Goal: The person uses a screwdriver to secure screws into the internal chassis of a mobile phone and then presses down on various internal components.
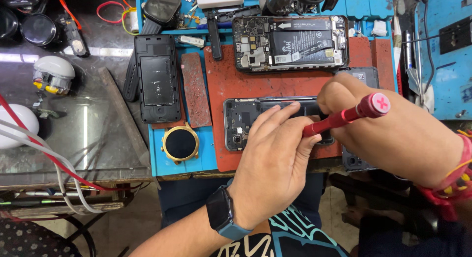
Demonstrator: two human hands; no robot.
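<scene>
My left hand [275,156] lies flat, fingers spread, on the open phone [246,123] on the red mat [231,80], steadying it. My right hand [388,134] pinches the red screwdriver [344,117], tip angled into the phone.

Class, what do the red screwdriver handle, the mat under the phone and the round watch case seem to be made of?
Screwdriver: red metal, likely anodised; satin sheen, though it could be plastic.
Mat: probably rubber or silicone; matte red, scuffed.
Watch case: gold-toned metal, seemingly; shiny rim round a dark glossy face.
</scene>
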